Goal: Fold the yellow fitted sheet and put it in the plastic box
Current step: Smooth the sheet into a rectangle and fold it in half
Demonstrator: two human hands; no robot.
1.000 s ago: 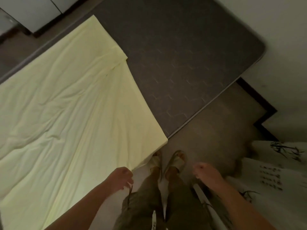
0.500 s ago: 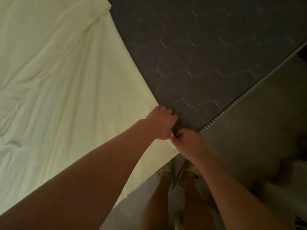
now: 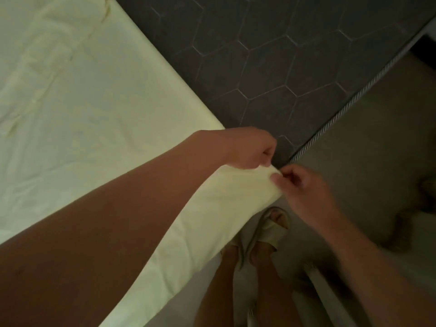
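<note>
Mattress (image 3: pixel 271 67), sheet (image 3: pixel 106 109) diag, L hand (image 3: pixel 250 147), R hand (image 3: pixel 304 187) pinching

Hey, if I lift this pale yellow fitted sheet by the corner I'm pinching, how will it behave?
Probably floppy: the pale yellow fitted sheet wrinkles across the dark grey hexagon-quilted mattress and drapes over its edge. Likely light, since the left hand and right hand hold the corner with fingertip pinches. Expect it to sag and trail.
</note>
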